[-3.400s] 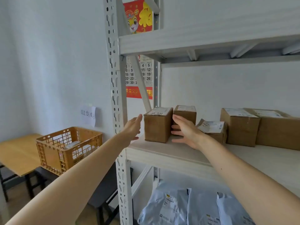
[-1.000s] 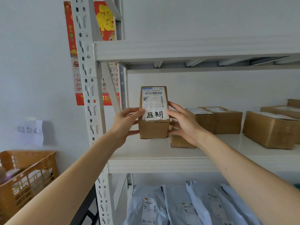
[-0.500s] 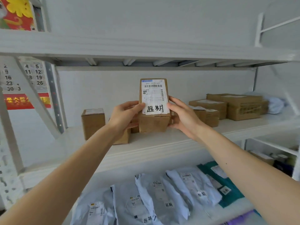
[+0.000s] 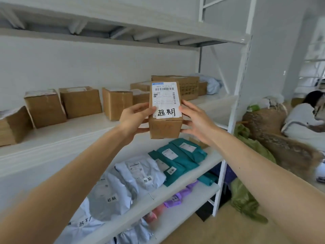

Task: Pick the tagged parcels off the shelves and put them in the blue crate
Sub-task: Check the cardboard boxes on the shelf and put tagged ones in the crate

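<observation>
- The left hand (image 4: 134, 118) grips the parcel (image 4: 165, 128) on its left side, thumb curled onto the label (image 4: 166, 99).
- The right hand (image 4: 197, 120) clasps the right side with fingers spread; those behind seem wrapped round, though they are hidden.
- The parcel is held in the air before the middle shelf (image 4: 70, 132), long axis upright, label facing the camera.

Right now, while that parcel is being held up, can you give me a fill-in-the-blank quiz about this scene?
1. The box held between the left hand and the right hand is made of brown ____.
2. The handwriting on its white label is ____ in colour.
3. The teal mailers lie on the shelf ____ the row of brown boxes.
Missing words: cardboard; black; below.
</observation>
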The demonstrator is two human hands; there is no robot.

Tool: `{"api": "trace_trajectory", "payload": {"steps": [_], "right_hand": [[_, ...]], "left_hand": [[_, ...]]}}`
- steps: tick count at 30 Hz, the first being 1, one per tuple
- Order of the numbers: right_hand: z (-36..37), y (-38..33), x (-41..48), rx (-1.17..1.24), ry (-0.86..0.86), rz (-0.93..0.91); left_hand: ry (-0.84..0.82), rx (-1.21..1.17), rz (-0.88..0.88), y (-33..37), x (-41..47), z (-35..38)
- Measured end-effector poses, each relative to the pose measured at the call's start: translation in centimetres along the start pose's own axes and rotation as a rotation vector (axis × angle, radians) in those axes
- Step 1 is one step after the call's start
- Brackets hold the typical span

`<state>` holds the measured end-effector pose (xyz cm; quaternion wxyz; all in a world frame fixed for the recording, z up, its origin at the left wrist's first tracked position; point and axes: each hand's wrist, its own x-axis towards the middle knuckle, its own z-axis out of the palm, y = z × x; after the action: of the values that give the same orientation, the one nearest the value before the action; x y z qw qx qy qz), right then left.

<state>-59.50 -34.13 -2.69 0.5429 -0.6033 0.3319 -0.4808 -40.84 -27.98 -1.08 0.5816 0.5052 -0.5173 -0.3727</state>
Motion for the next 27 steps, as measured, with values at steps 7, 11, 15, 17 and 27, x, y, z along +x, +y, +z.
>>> {"api": "trace_trajectory", "payload": {"steps": [7, 11, 15, 17, 27], "right_hand": [[-9.2, 4.3, -1.5, -0.009, 0.171, 0.123], [-12.7, 6.7, -1.7, -0.014, 0.248, 0.154], [-15.9, 9.3, 0.0, -0.045, 0.32, 0.204], [-17.5, 10.6, 1.2, -0.045, 0.355, 0.221], [-24.9, 17.6, 7.8, 0.06, 0.506, 0.316]], "left_hand": [[-0.155, -0.019, -0.107, -5.1, 3.0, 9.0], [-0.252, -0.032, -0.168, -8.1, 5.2, 12.5], [-0.324, -0.048, -0.202, -11.7, 8.7, 15.6], [-0.36, -0.057, -0.215, -13.5, 10.7, 17.1], [-0.503, -0.071, -0.308, -21.1, 20.5, 24.2]]}}
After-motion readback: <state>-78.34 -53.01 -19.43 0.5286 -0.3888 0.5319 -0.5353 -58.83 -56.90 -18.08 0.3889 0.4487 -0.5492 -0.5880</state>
